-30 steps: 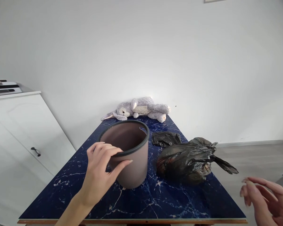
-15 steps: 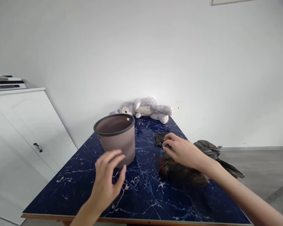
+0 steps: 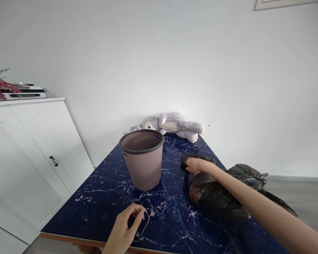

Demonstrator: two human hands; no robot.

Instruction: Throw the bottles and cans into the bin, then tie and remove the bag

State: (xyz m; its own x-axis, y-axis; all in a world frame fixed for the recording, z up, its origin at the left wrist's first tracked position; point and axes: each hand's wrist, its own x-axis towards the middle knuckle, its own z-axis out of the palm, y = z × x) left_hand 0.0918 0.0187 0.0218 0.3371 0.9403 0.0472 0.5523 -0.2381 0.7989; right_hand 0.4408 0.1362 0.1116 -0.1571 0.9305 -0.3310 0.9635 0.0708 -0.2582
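My right hand (image 3: 194, 165) reaches over the table with its fingers closed on the near left part of a folded black plastic bag (image 3: 205, 158), which lies flat on the table. Under my right forearm is a filled black garbage bag (image 3: 214, 197), bulging and slumped on the right side. My left hand (image 3: 129, 223) hovers near the front edge, thumb and fingers curled together with nothing visible between them. Just beyond it stands an upright mauve trash can (image 3: 145, 169) with a dark rim and handle slots; neither hand touches it.
A grey plush toy (image 3: 169, 125) lies on its side at the far end of the blue marbled table (image 3: 95, 201), against the wall. To the left is a white cabinet (image 3: 53, 134) with a pink plant (image 3: 2, 84) on top.
My right hand has come down onto the folded bag and closed. My left hand has drawn back from the trash can and its fingers have curled in. The view has shifted left.
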